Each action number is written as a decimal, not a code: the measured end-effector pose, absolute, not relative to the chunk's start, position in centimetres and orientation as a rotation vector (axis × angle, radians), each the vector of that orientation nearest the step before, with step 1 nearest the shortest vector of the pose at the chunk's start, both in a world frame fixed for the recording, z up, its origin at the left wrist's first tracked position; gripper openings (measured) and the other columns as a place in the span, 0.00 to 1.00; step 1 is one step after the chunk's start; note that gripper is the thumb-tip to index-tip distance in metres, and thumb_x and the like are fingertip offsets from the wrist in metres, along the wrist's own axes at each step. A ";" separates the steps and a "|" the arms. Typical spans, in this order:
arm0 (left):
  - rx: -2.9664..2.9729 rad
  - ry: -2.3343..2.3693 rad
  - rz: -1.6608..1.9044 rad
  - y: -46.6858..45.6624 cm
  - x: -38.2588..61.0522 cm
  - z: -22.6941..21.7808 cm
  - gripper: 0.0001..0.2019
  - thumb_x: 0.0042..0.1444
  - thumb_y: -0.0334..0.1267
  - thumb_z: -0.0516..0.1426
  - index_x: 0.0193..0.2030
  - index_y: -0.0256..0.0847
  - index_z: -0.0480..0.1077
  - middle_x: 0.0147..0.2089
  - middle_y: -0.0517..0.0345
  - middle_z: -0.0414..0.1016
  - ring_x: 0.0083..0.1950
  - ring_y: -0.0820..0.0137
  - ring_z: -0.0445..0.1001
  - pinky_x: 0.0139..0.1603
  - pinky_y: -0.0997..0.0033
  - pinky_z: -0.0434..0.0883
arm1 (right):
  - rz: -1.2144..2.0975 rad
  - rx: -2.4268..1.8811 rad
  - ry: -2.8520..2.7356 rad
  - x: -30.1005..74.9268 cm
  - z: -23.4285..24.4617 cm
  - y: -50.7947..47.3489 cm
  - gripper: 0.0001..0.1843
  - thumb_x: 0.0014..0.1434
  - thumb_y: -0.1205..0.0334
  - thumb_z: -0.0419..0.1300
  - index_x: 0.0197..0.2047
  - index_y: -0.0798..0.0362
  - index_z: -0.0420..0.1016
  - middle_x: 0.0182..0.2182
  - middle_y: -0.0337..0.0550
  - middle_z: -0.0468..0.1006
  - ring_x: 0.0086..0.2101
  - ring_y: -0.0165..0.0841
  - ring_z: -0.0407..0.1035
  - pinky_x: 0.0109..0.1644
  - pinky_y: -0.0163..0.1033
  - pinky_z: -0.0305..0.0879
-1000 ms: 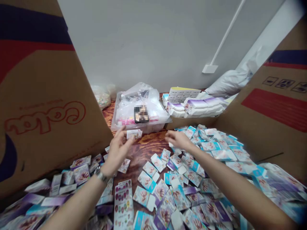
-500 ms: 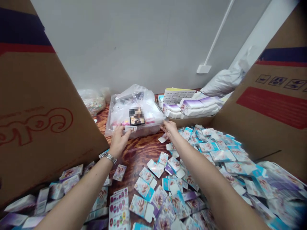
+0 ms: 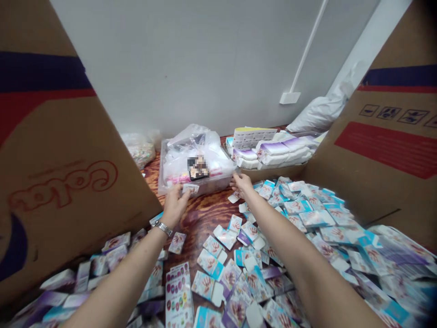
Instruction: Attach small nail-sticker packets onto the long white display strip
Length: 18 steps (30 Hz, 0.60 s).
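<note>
- Nearest, the printed sheets [image 3: 179, 296] lie between the left pile of cartons [image 3: 116, 242] and the right heap of cartons [image 3: 252, 278]; a low sweep of either forearm could drag them askew or mix the two groups.
- Several cartons in the right heap have flaps sticking out, so pulling one from underneath could snag its neighbours and bend a flap.
- A lone carton [image 3: 177, 243] lies on the wood-grained surface [image 3: 201, 216], near the left wrist; a dropped wrist could knock it away.
- The left hand [image 3: 175, 205] holds a small white carton [image 3: 191, 188] between thumb and fingers, in front of the clear tray [image 3: 215, 185]; too hard a pinch could crease it, too slack a one could let it slip.
- The right hand [image 3: 243, 183] is narrowed by the tray's near corner, above a white-flapped carton [image 3: 234, 197]; the detail is soft, so I cannot tell whether it grips anything. Fingers catching the rim could shift the tray.
- Inside the tray, a dark square packet [image 3: 198, 168] rests on loose plastic bags [image 3: 180, 152], and a bump could slide it.
- Farther right, bundles [image 3: 285, 150] rise above a shallow cardboard box [image 3: 273, 174]; a jolt could topple them.
</note>
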<state>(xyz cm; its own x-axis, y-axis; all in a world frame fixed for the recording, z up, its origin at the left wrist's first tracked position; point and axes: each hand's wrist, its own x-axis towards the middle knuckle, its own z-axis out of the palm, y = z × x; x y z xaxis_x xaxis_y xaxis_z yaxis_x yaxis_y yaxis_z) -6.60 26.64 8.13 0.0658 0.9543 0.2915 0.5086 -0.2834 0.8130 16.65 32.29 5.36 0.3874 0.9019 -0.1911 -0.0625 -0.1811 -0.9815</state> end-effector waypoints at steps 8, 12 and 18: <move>1.173 0.976 1.056 13.5 -5.9 10.1 0.14 0.51 0.44 0.59 0.39 0.35 0.69 0.37 0.53 0.75 0.36 0.70 0.73 0.39 0.71 0.70 | 1.096 -1.112 -1.684 12.8 10.3 16.3 0.22 0.57 0.53 0.59 0.53 0.51 0.68 0.37 0.42 0.75 0.33 0.30 0.69 0.35 0.34 0.65; 1.123 0.942 1.023 6.7 -6.3 11.3 0.13 0.50 0.44 0.61 0.36 0.35 0.69 0.32 0.58 0.73 0.31 0.75 0.72 0.36 0.74 0.71 | 0.855 -1.036 -2.027 11.0 13.1 8.5 0.11 0.60 0.57 0.57 0.43 0.53 0.74 0.31 0.39 0.74 0.31 0.28 0.66 0.34 0.33 0.60; 1.437 1.076 1.011 -1.9 -8.0 13.3 0.13 0.58 0.47 0.53 0.33 0.38 0.65 0.27 0.60 0.71 0.27 0.75 0.72 0.29 0.76 0.71 | 0.899 -0.973 -2.030 9.2 14.2 0.8 0.10 0.62 0.57 0.55 0.38 0.55 0.72 0.29 0.38 0.71 0.30 0.27 0.63 0.33 0.33 0.57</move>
